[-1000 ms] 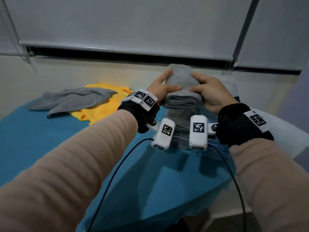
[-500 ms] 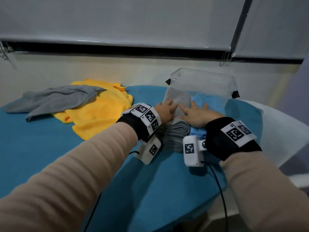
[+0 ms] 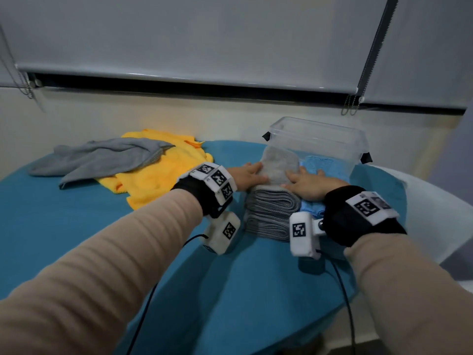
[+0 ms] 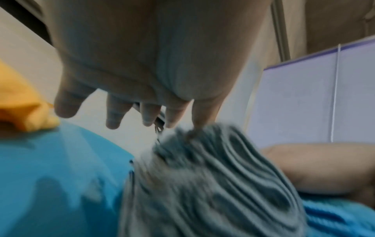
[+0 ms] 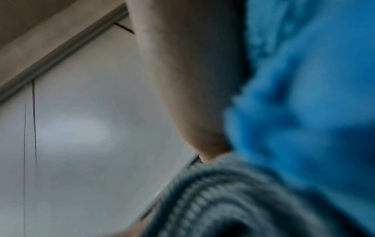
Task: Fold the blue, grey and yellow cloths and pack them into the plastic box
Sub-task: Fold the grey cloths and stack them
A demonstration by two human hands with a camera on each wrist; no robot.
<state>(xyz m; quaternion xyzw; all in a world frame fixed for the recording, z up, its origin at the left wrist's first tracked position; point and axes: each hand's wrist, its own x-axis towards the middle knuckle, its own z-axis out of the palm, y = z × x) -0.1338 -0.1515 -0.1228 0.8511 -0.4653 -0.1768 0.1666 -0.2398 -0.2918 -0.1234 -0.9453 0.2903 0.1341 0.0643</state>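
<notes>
Scene: Head view looked down on a round table under a teal cover, with a clear plastic box right of centre, seemingly lying on its side with its mouth toward the person.
Grey stack: Folded grey cloths sat at centre frame, their near end showing rolled layers, their far end pushed into the box mouth.
Blue cloth: A folded blue cloth lay just right of the stack, touching it, partly inside the box.
Left hand: The left hand lay flat against the stack's left side, fingers straight and spread, gripping nothing; in the wrist view only the thumb touched the cloth.
Right hand: The right hand rested flat, fingers extended, over the stack's right edge and the blue cloth, pressing rather than pinching.
Cloth versus grip: The stack sat between the two palms, mostly below and ahead of them.
Still loose: A yellow cloth and a grey cloth on top of it lay unfolded at left of frame, well apart from the box.
Handling, judged: The cloths looked light, soft and springy; folds would likely slump if lifted by one edge, so holding both sides of the stack seemed safest.
</notes>
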